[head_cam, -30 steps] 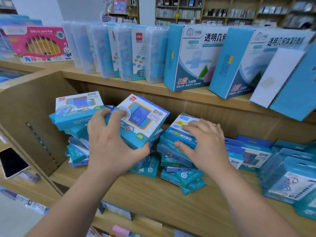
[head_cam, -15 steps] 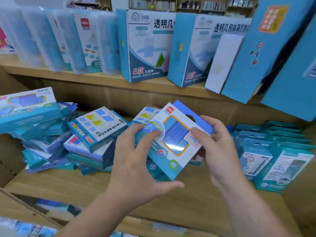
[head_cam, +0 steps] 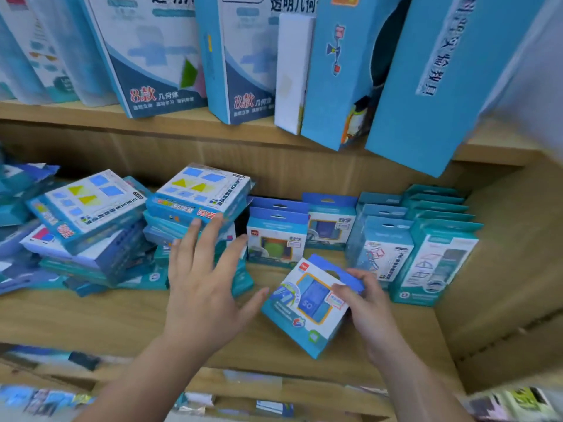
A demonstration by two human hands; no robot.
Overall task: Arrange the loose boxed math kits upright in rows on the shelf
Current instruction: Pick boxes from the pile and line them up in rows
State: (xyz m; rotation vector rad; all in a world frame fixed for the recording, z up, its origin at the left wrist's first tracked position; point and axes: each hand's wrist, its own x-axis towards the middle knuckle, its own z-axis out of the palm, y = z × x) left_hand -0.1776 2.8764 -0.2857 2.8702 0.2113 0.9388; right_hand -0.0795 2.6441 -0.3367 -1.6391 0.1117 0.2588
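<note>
The right hand (head_cam: pixel 370 303) has its grip clamped on one boxed kit (head_cam: pixel 307 306), fingers curled round its upper corner. It holds the kit tilted just above the front of the shelf (head_cam: pixel 122 318), near the upright rows (head_cam: pixel 380 242) at the right. The left hand (head_cam: pixel 204 287) has its grip apart, fingers spread toward the pile (head_cam: pixel 195 202) of loose kits (touching or just short, I cannot tell). To place this one well, I judge it should be turned hang tab up and face outward. It should then be set down before the blue-tabbed row (head_cam: pixel 277 236), whose packaging looks the closest match, and slid back until it touches. The free hand could brace the pile, which may slide.
</note>
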